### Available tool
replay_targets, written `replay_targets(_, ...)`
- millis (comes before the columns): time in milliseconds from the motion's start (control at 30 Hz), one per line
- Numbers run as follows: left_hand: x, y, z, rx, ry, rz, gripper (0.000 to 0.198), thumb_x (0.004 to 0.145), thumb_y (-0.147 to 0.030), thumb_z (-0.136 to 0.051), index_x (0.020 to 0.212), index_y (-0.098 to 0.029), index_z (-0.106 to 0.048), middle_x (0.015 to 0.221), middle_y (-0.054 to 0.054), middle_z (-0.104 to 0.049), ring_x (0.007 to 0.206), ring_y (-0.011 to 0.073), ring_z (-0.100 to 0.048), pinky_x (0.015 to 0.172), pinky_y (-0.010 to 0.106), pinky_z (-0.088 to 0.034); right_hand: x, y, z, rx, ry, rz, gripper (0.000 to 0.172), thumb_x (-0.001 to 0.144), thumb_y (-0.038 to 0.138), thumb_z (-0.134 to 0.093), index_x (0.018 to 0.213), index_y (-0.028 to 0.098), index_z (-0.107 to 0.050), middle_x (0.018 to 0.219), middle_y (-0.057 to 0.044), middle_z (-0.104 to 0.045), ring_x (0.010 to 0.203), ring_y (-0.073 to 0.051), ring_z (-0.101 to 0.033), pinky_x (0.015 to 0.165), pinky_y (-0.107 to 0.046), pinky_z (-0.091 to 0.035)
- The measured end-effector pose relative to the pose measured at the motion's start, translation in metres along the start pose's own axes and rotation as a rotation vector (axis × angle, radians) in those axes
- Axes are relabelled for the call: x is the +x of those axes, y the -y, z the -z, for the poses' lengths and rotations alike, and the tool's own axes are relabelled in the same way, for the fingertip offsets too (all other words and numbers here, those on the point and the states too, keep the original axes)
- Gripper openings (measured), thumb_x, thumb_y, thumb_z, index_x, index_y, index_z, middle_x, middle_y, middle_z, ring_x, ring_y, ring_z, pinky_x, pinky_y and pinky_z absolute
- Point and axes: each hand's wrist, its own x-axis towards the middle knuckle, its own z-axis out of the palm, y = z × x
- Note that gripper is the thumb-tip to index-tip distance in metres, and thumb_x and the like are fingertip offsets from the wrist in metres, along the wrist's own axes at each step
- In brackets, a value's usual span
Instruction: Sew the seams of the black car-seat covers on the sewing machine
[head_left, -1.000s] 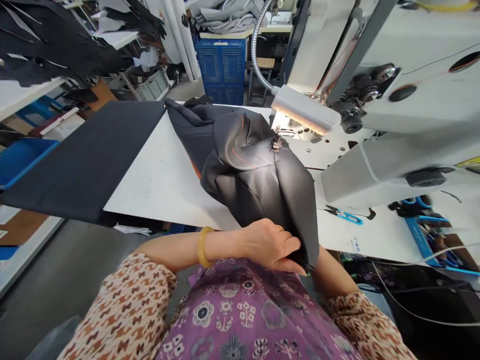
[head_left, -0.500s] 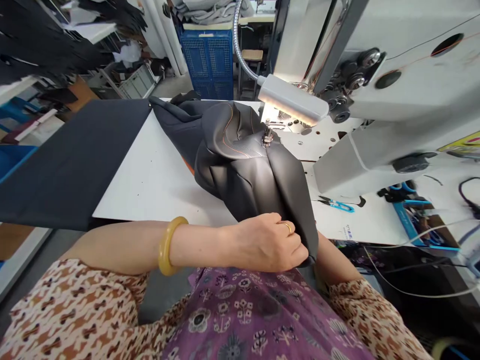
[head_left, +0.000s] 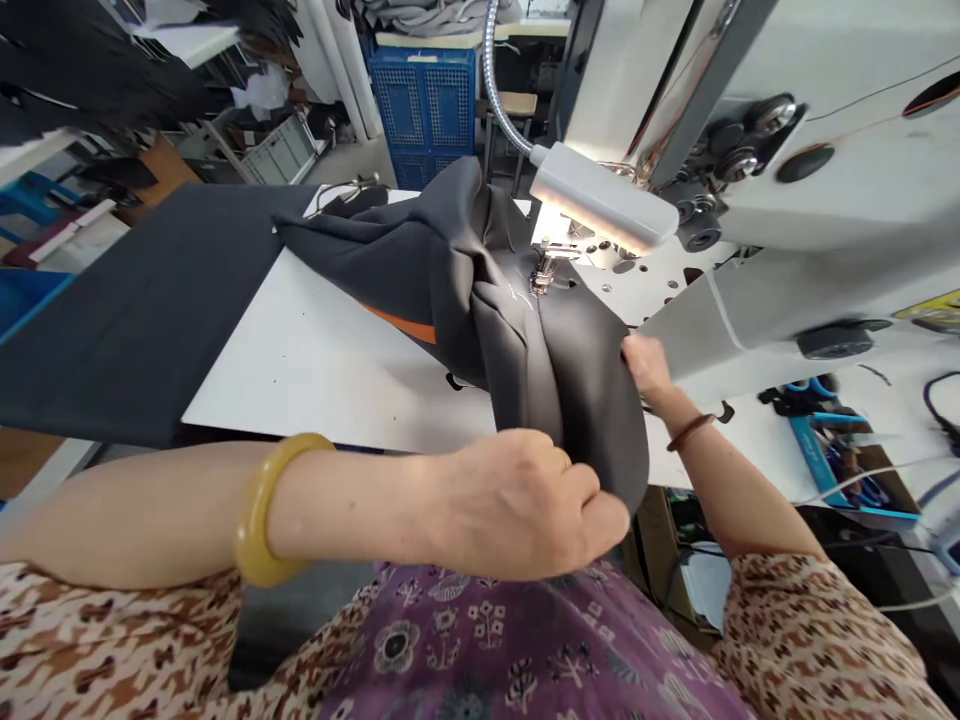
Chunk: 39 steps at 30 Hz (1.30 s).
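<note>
A dark grey leatherette cover (head_left: 525, 340) is bunched on the sewing machine bed, its seam held under the metal presser foot (head_left: 547, 272). An orange lining strip (head_left: 399, 324) shows along one fold. My left hand (head_left: 525, 505) is closed on the cover's lower edge near my body. My right hand (head_left: 646, 368) has its fingers bunched on the cover's right edge, beside the machine's white arm (head_left: 712, 340). Most of the orange stitching is hidden by the folds.
A lit LED lamp (head_left: 600, 200) on a flexible metal neck sits just above the needle area. A black fabric sheet (head_left: 127, 320) lies left of the white table (head_left: 322, 375). A blue crate (head_left: 424, 110) stands behind, and a blue tray (head_left: 814, 470) lies at the right.
My right hand has come up onto the cover's right edge. The cover has folded over and risen, hiding the stitched panel. My left hand has moved slightly lower, still on the lower edge.
</note>
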Motion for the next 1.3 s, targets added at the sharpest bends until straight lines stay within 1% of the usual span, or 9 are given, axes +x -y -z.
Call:
replay_targets(100,-0.006,-0.005,-0.018,0.087,-0.039,-0.082,0.018,0.080,-0.006,-0.048,0.065,-0.016,-0.048,0.053,-0.002,-0.044,0.043,0.0105,-0.039,0.042,0.025,-0.025,0.007,-0.009,-0.008,-0.022,-0.042,-0.025,0.056,0.093,0.060,-0.015,0.056,0.022,-0.030,0.049,0.002,-0.033,0.048,-0.011,-0.035,0.050,-0.029,-0.033)
replay_targets(200,-0.011,-0.002,-0.033,0.062,-0.092,-0.134,0.018,0.081,-0.009,-0.047,0.065,-0.017,-0.047,0.053,-0.003,-0.041,0.043,0.0104,-0.037,0.043,0.026,-0.023,0.002,-0.005,-0.010,-0.055,-0.030,-0.055,0.047,0.092,0.051,-0.019,0.066,0.021,-0.044,0.053,-0.002,-0.048,0.050,-0.015,-0.045,0.052,-0.031,-0.037)
replay_targets(267,-0.013,0.003,-0.037,0.011,-0.158,-0.136,0.018,0.082,-0.012,-0.046,0.065,-0.018,-0.045,0.054,-0.003,-0.039,0.044,0.0107,-0.037,0.044,0.027,-0.023,-0.001,0.006,-0.002,-0.098,-0.077,-0.018,0.033,0.089,0.043,-0.034,0.092,0.018,-0.055,0.072,-0.007,-0.063,0.062,-0.019,-0.056,0.056,-0.032,-0.044)
replay_targets(400,-0.017,0.008,-0.037,-0.106,-0.251,-0.106,0.017,0.079,-0.015,-0.048,0.063,-0.019,-0.044,0.054,-0.004,-0.036,0.045,0.0110,-0.037,0.044,0.027,-0.022,0.015,0.041,0.028,-0.364,-0.110,0.473,0.041,0.082,0.018,-0.049,0.122,0.019,-0.052,0.127,-0.014,-0.058,0.116,-0.027,-0.055,0.088,-0.043,-0.048)
replay_targets(533,-0.007,0.027,-0.024,-0.269,-0.135,-0.036,0.027,0.090,-0.026,-0.041,0.066,-0.019,-0.050,0.056,-0.002,-0.047,0.049,0.0118,-0.042,0.049,0.029,-0.031,0.041,0.067,0.032,-0.392,0.190,0.906,0.034,0.076,0.007,-0.047,0.101,0.020,-0.064,0.113,-0.007,-0.068,0.111,-0.024,-0.059,0.096,-0.043,-0.045)
replay_targets(667,0.012,0.079,-0.019,-0.099,0.172,0.262,0.032,0.094,-0.031,-0.038,0.077,-0.015,-0.061,0.081,0.007,-0.066,0.077,0.0180,-0.060,0.077,0.034,-0.046,0.046,0.069,0.020,-0.337,0.211,0.872,0.026,0.075,0.009,-0.048,0.089,0.017,-0.068,0.094,-0.007,-0.072,0.089,-0.022,-0.065,0.083,-0.037,-0.050)
replay_targets(800,0.006,0.118,-0.040,-0.007,0.415,0.487,0.039,0.088,-0.034,-0.046,0.117,-0.011,-0.060,0.134,0.015,-0.054,0.126,0.0292,-0.047,0.108,0.051,-0.031,0.041,0.070,0.020,-0.364,0.280,0.824,0.032,0.072,0.005,-0.044,0.086,0.019,-0.069,0.098,-0.007,-0.072,0.095,-0.021,-0.065,0.087,-0.038,-0.048)
replay_targets(967,-0.020,0.118,-0.065,-0.026,0.304,0.536,0.057,0.088,-0.037,-0.050,0.135,-0.005,-0.045,0.140,0.019,-0.048,0.132,0.0333,-0.041,0.112,0.057,-0.027,0.039,0.074,0.022,-0.328,0.203,0.866,0.032,0.071,0.002,-0.041,0.081,0.018,-0.067,0.095,-0.002,-0.073,0.098,-0.021,-0.066,0.090,-0.038,-0.048)
replay_targets(1300,-0.019,0.136,-0.061,-0.037,0.234,0.480,0.043,0.088,-0.032,-0.050,0.124,-0.009,-0.057,0.134,0.017,-0.054,0.125,0.0306,-0.049,0.110,0.055,-0.032,0.048,0.064,0.019,-0.229,0.201,0.691,0.034,0.068,0.002,-0.039,0.077,0.022,-0.066,0.098,0.001,-0.073,0.103,-0.019,-0.066,0.086,-0.035,-0.051)
